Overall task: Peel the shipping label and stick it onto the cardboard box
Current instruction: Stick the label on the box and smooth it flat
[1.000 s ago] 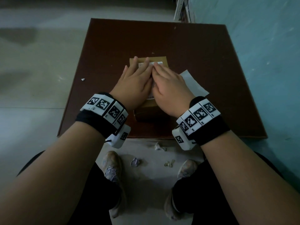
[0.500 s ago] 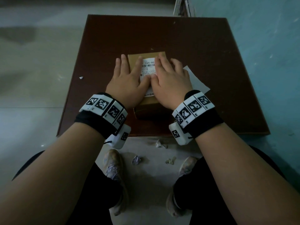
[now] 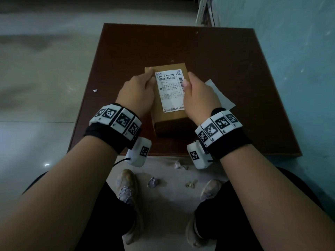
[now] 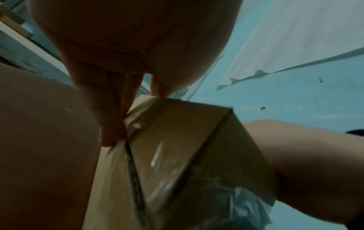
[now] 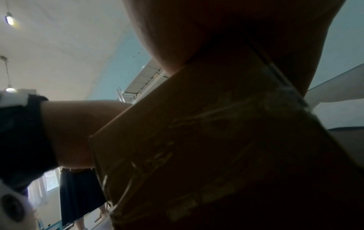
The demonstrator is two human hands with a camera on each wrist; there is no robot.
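Both hands slid off the white printed shipping label (image 3: pixel 169 90); left hand (image 3: pixel 137 93) and right hand (image 3: pixel 199 96) now grip the brown cardboard box (image 3: pixel 167 117) sides mid-worktop (image 3: pixel 235 69). Risk: label's right edge, under the thumb, may lift if unpressed.

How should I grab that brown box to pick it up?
Take the cardboard box by its two long sides, one hand from each side, as the left hand and right hand do. It is long and narrow, and that spares the shipping label on top.

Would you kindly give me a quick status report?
Left hand and right hand grip the box sides. Label stuck on top. Backing paper beside it; nothing obstructing.
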